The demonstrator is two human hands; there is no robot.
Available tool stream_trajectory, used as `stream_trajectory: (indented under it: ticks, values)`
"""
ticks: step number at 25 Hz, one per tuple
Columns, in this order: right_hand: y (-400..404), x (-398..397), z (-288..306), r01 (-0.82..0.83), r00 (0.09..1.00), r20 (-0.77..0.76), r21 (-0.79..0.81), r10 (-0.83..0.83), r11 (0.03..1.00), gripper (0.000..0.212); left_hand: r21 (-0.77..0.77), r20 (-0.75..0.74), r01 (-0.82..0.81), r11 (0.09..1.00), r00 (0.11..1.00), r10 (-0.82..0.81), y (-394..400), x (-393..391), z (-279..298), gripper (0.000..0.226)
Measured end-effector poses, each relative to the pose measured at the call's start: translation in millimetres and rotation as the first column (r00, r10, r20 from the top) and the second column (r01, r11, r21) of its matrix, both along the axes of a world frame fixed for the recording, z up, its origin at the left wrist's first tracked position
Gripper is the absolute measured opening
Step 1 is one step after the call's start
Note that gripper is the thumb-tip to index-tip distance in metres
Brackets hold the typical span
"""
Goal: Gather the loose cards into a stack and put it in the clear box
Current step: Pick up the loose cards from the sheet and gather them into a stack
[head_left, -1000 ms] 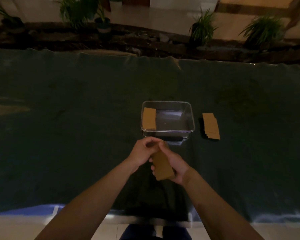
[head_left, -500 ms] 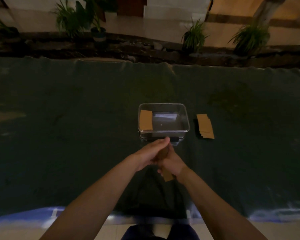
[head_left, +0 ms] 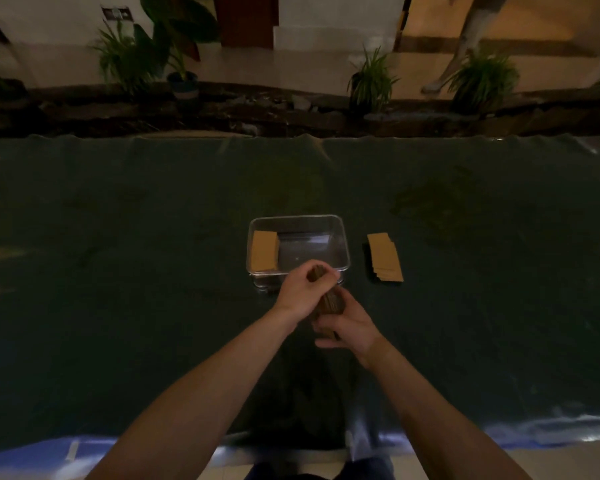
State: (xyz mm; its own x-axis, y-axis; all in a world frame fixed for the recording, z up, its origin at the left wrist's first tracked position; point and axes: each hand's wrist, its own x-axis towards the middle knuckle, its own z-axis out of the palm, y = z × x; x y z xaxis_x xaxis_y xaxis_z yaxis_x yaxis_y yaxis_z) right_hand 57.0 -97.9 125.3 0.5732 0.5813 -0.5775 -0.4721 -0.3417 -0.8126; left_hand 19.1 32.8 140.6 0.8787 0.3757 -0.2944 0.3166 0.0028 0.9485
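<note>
A: What did your fingers have?

B: Both sets were closed on the bundle of tan rectangular cards point(head_left: 330, 301). Your left hand point(head_left: 300, 292) pinched its far end from above, fingers curled over the top edge; your right hand point(head_left: 349, 323) cupped the near end from below. You held it just short of the clear plastic rectangular box point(head_left: 340, 225), clear of the dark green cloth point(head_left: 118, 271).

A: And its long axis?

B: It ran away from you, tilted up towards the box, the far end almost over the box's near rim. So the box lay straight ahead of your fingers, and your left hand was the nearer one to it.

A: What was inside the box?

B: One tan card pile point(head_left: 265, 250) sat against its left wall; the right of that looked bare, which I'd judge was the room for your bundle.

A: Anything else out?

B: A fanned pile of tan cards point(head_left: 384, 258) lay on the cloth just right of the box, untouched, nearer your right hand.
</note>
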Motion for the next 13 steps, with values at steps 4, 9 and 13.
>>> stream_trajectory:
  ticks: [4,9,13]
  values:
    - [-21,32,-2,0.045,0.993,0.11,0.023,-0.047,0.999,0.086,-0.079,-0.021,0.006,0.997,1.0,-0.008,-30,28,2,0.021]
    - [-58,85,2,-0.057,0.996,0.074,0.035,0.054,0.998,0.091,-0.076,-0.064,0.091,0.993,0.993,-0.096,-55,79,7,0.024]
    - [-81,136,10,-0.135,0.991,0.03,0.059,0.133,0.989,0.08,-0.103,-0.088,0.118,0.988,0.988,-0.127,-76,125,11,0.029]
